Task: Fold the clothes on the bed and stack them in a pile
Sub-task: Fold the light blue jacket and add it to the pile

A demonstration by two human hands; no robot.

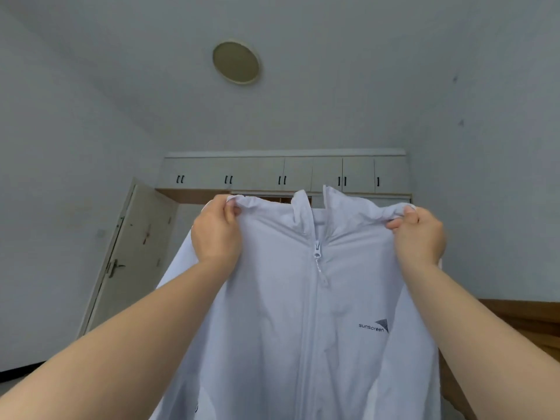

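Note:
A pale lavender zip-up jacket (pixel 303 313) hangs upright in front of me, front side facing me, zipper closed up to the collar, with a small "sunscreen" logo on its chest. My left hand (pixel 216 231) pinches the jacket's left shoulder, fingers curled over the bunched fabric. My right hand (pixel 419 234) pinches the other shoulder the same way. Both arms are raised, holding the jacket spread at shoulder width. The jacket's lower part runs out of the bottom of the view. The bed is hidden.
A wardrobe with upper cabinets (pixel 285 174) stands against the far wall behind the jacket. A closed door (pixel 127 253) is at the left. A wooden surface (pixel 515 322) shows at the right. A round ceiling lamp (pixel 236 62) is overhead.

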